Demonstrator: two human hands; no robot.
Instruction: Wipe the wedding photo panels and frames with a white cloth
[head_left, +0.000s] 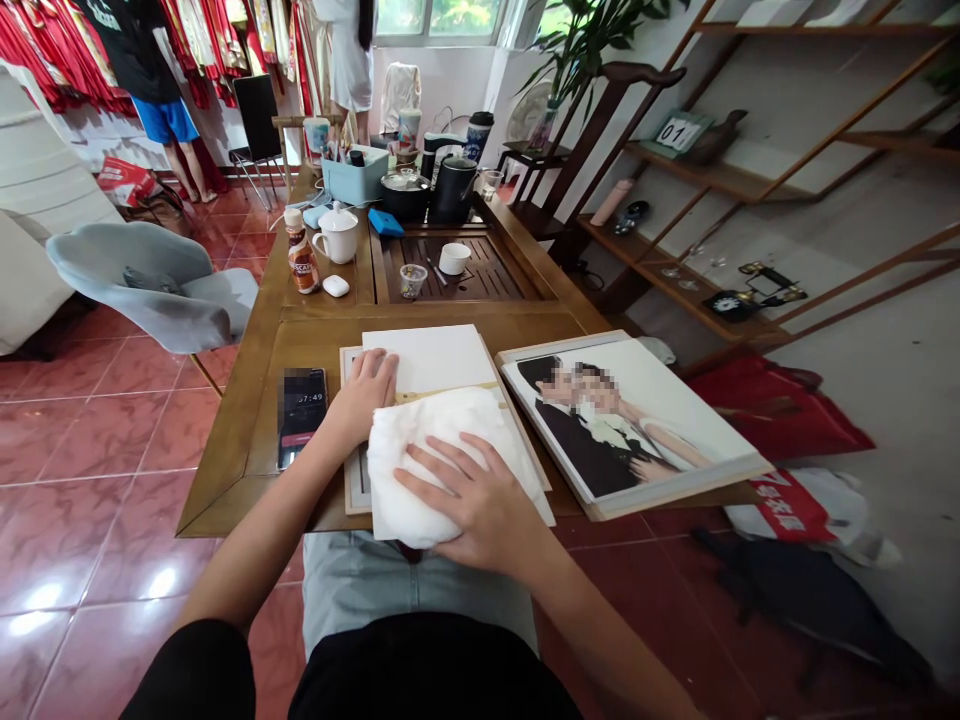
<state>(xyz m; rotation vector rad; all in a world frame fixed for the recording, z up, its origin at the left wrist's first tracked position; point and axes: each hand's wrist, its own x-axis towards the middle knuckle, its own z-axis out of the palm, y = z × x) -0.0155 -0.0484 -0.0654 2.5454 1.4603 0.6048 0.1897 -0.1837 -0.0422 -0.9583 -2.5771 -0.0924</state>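
My right hand (469, 490) lies spread on a thick folded white cloth (405, 450). The cloth covers the near part of a white panel (427, 355) at the table's front edge. My left hand (365, 395) rests flat on the panel's left side, fingers stretched out, just beyond the cloth. Beneath the panel, the edge of a pale framed board (352, 490) shows at the left; most of it is hidden. Right of the cloth lies a large wedding photo panel (637, 420), slightly overhanging the table edge and touched by neither hand.
The wooden table (255, 420) carries a phone (302, 415), a drink bottle (301, 255), a lidded white mug (337, 235), a white cup (454, 259) and a kettle (453, 190). A grey chair (157, 285) stands left; shelves (720, 175) line the right wall. A person (142, 60) stands far left.
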